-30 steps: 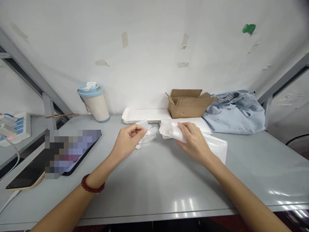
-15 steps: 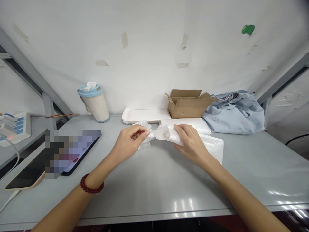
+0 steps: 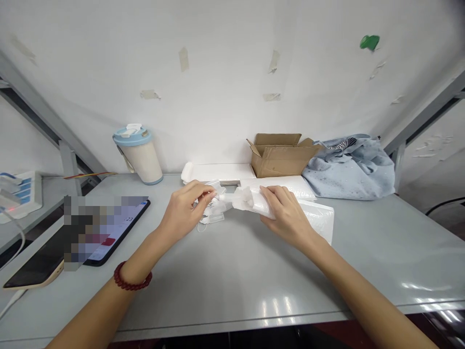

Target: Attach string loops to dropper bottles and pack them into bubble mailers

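Note:
My left hand pinches a small clear plastic piece just above a little pile of similar white pieces on the grey table. My right hand is closed round the open end of a white translucent plastic bag, whose mouth points left toward the left fingers. The rest of that bag lies on the table behind the right hand. A red bead bracelet is on my left wrist.
A tablet and a phone lie at the left. At the back stand a blue-lidded cup, flat white trays, an open cardboard box and a blue cloth bag. A power strip sits far left.
My right hand has brought the bag's mouth leftward, up to my left fingers. The left hand has kept its pinch on the small piece and shifted slightly upward.

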Motion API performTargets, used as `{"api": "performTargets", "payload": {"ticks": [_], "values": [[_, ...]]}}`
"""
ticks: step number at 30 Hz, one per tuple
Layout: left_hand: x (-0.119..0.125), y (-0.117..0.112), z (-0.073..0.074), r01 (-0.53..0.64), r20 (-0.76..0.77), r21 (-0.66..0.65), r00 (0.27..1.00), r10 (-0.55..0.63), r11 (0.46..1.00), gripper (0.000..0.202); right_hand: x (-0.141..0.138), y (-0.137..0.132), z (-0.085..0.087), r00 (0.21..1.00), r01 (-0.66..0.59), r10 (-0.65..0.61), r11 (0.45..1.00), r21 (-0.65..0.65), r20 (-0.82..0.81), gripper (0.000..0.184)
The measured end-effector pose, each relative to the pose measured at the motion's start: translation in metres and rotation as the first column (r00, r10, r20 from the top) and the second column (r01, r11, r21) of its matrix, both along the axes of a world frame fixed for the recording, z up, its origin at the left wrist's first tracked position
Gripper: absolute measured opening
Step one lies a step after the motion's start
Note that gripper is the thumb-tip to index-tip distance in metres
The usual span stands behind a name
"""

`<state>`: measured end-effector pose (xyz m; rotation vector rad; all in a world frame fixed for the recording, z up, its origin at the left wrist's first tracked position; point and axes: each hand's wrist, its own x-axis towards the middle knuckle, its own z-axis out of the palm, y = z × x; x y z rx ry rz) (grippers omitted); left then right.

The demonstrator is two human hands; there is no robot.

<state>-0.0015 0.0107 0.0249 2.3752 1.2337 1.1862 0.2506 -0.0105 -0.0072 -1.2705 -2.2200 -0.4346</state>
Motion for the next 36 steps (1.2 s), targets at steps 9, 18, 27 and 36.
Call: {"api": "performTargets", "payload": {"ticks": [9, 18, 27, 36], "values": [[-0.001, 0.001, 0.0, 0.01, -0.022, 0.037, 1.0, -0.009, 0.999, 0.016, 0.0, -0.001, 0.0, 1.0, -0.003, 0.003, 1.0, 0.007, 0.006, 0.054], [0.0, 0.002, -0.003, 0.054, 0.013, 0.054, 0.998, -0.055, 0.997, 0.015, -0.002, -0.002, 0.0, 1.0, -0.013, 0.013, 1.0, 0.005, 0.011, 0.053], [0.011, -0.004, -0.009, 0.117, 0.001, 0.01, 0.993, -0.117, 0.993, 0.015, -0.006, -0.005, 0.0, 0.998, -0.055, 0.054, 0.998, 0.014, 0.014, 0.053], [0.012, -0.006, -0.011, 0.043, 0.023, -0.007, 0.999, -0.043, 0.999, 0.017, -0.009, -0.007, 0.0, 0.997, -0.07, 0.07, 0.997, 0.033, 0.01, 0.053]]}}
